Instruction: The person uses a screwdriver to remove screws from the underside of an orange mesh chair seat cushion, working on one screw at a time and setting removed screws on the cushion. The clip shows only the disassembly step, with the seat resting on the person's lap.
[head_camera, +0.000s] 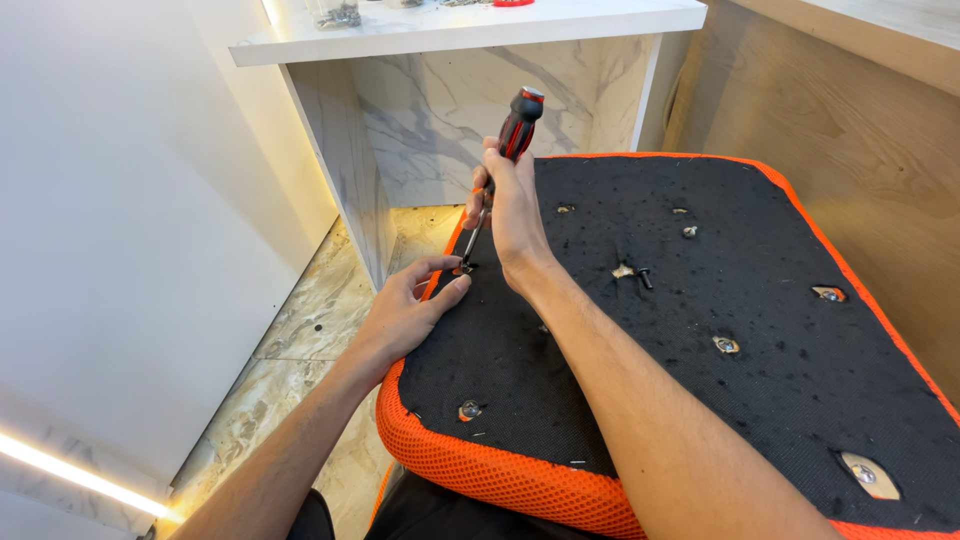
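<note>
My right hand (512, 205) grips a red and black screwdriver (518, 125), its metal shaft angled down to a screw (466, 268) at the left edge of an upturned chair seat (760, 400). The seat underside is black fabric with an orange mesh rim (480, 465). My left hand (412, 310) rests on that rim, thumb and forefinger pinched around the screw at the screwdriver tip. A loose black bolt (645, 278) lies on the fabric near the middle.
Several metal threaded inserts, such as one insert (726, 345), dot the black fabric. A white marble-patterned desk (470, 30) stands ahead with small items on top. White wall panel at left, wooden panel (860, 120) at right, marble floor (300, 340) below.
</note>
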